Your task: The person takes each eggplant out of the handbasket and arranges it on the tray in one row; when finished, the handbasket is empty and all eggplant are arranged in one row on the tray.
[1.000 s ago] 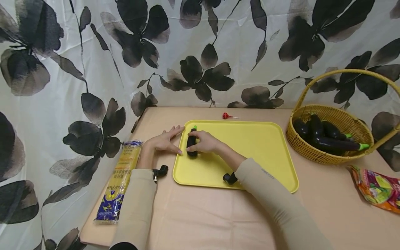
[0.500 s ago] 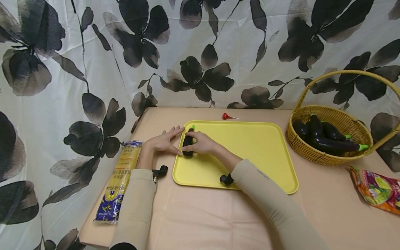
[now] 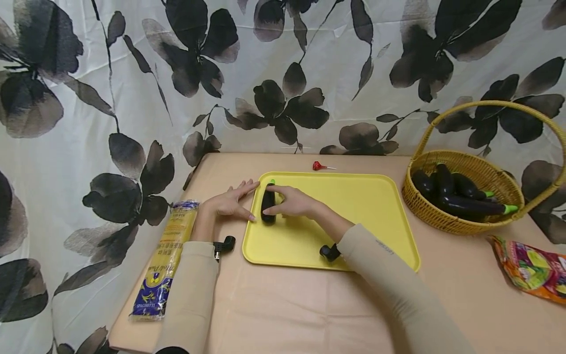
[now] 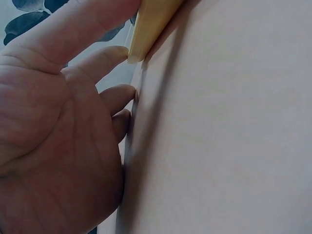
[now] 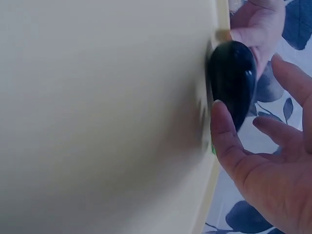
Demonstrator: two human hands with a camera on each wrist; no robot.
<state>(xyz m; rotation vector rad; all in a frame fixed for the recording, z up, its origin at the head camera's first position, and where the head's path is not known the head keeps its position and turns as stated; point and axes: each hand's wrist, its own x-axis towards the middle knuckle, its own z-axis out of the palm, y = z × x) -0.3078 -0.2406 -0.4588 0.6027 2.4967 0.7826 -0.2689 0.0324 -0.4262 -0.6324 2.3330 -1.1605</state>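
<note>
A dark eggplant (image 3: 268, 204) with a green stem end lies lengthwise near the left rim of the yellow tray (image 3: 336, 236). Over it, my right hand (image 3: 296, 202) has thumb and forefinger spread toward its two ends. In the right wrist view, one fingertip overlaps the eggplant (image 5: 234, 73), while other fingers of the right hand (image 5: 268, 161) stand loosely apart. Outside the tray's left edge, my left hand (image 3: 227, 202) rests with spread fingers, thumb and fingertip at the rim. The left wrist view shows its open palm (image 4: 58, 131) beside the tray's edge (image 4: 151, 29).
A spaghetti packet (image 3: 165, 260) lies left of the left forearm. At the right stands a wicker basket (image 3: 446, 226) holding several eggplants, with a colourful bag (image 3: 535, 270) in front of it. Behind the tray lies a small red-capped item (image 3: 317, 166). A floral curtain hangs behind.
The eggplant shifted left toward the tray's rim, then slightly back right, with my right hand moving along. My right thumb and forefinger have spread wider. The left hand stayed at the rim.
</note>
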